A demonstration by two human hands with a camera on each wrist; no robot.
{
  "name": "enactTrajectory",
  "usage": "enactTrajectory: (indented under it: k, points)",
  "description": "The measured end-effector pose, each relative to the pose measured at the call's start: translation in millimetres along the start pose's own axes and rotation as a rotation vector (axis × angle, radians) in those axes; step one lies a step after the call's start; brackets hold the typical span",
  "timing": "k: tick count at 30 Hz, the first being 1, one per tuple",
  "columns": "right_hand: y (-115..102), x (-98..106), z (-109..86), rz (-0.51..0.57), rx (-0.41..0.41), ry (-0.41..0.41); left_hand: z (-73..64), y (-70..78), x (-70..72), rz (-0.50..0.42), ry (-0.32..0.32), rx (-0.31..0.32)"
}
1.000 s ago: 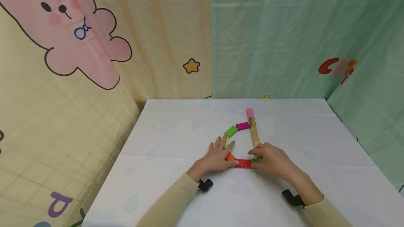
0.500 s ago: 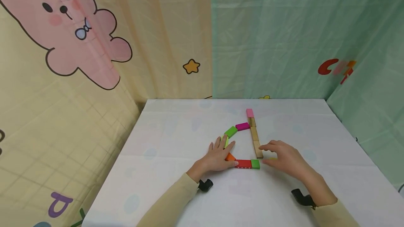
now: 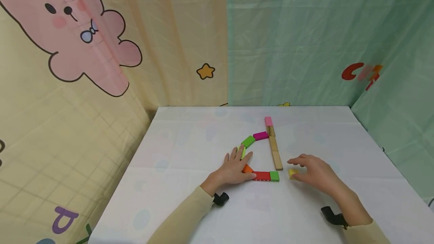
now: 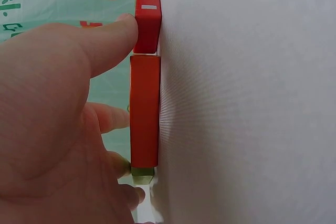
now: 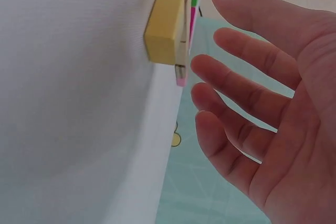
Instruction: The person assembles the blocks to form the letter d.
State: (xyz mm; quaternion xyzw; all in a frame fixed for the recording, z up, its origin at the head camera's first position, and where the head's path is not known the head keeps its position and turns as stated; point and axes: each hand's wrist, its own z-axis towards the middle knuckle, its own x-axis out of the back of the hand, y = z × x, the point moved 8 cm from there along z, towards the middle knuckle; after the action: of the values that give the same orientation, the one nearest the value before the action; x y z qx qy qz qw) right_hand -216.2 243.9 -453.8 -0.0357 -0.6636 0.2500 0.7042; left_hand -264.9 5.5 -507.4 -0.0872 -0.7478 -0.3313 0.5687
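My left hand (image 3: 234,169) lies with spread fingers over the left side of a curve of blocks. Its thumb touches a red block (image 3: 262,176), and its fingers lie by an orange block (image 3: 248,168) and a yellow-green block (image 3: 242,152). To the right, my right hand (image 3: 317,172) hovers with loosely bent fingers by a yellow block (image 3: 292,173). In the right wrist view a gap shows between those fingers and the yellow block (image 5: 163,30). A green block (image 3: 274,176) adjoins the red one.
Plain wooden blocks (image 3: 274,150) form a straight row, topped by a pink block (image 3: 268,121). A magenta block (image 3: 260,136) and another green block (image 3: 248,141) continue the curve. All lie on a white-covered table (image 3: 190,134) with printed curtains behind it.
My right hand has moved right, away from the green block at the end of the red one. The yellow block has come into sight beside it. My left hand has stayed put.
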Motion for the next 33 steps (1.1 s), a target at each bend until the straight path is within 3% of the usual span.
enactTrajectory:
  k: [13,33]
  points:
    - [14.5,-13.8,-6.5,-0.041,-0.05,-0.066,-0.3,-0.1,-0.1,0.007,0.001,0.003]
    - [10.5,-16.7,-2.8,-0.08,-0.058,-0.032,0.3,-0.2,-0.8,0.027,-0.002,0.01]
